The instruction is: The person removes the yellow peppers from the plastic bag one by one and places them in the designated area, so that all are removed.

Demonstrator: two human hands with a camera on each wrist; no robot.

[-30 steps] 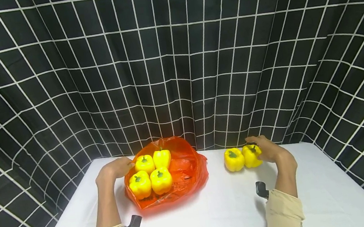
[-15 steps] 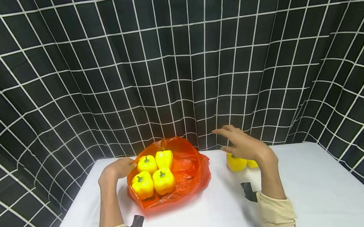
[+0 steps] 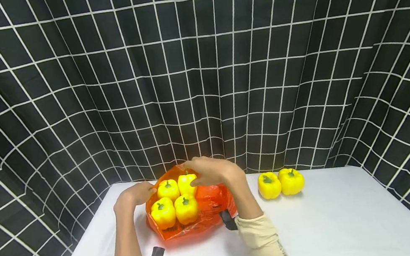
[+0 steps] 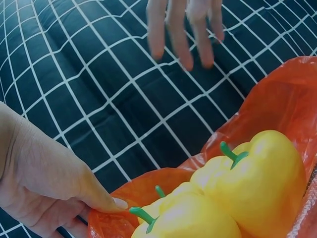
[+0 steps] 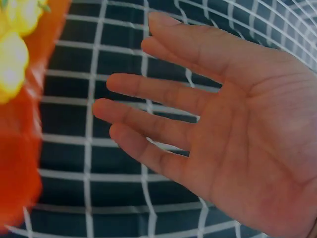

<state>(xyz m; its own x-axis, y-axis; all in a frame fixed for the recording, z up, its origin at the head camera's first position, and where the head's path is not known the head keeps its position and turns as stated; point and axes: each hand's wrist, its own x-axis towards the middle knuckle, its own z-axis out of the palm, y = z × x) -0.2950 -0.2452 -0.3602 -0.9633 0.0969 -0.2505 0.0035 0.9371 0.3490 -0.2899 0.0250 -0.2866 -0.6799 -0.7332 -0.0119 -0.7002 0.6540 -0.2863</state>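
Observation:
My left hand point(image 3: 133, 195) pinches the left rim of an orange-red plastic bag point(image 3: 214, 209) with thumb and fingers; the left wrist view shows the thumb on the bag's edge. Several yellow bell peppers point(image 3: 186, 209) with green stems sit in the bag, toward its left side. My right hand point(image 3: 211, 172) is over the bag's back right part, hiding some of its rim in the head view. Seen from the right wrist, that hand's fingers point(image 5: 148, 91) are spread and nearly straight, holding nothing.
Two more yellow bell peppers, one on the left point(image 3: 270, 185) and one on the right point(image 3: 291, 181), stand side by side right of the bag on the white table point(image 3: 332, 215). A black cloth with white grid lines point(image 3: 200, 82) hangs behind and at both sides.
My right hand has left the two peppers on the right and moved left to the bag. Those peppers are fully visible again. My left hand keeps its pinch on the rim.

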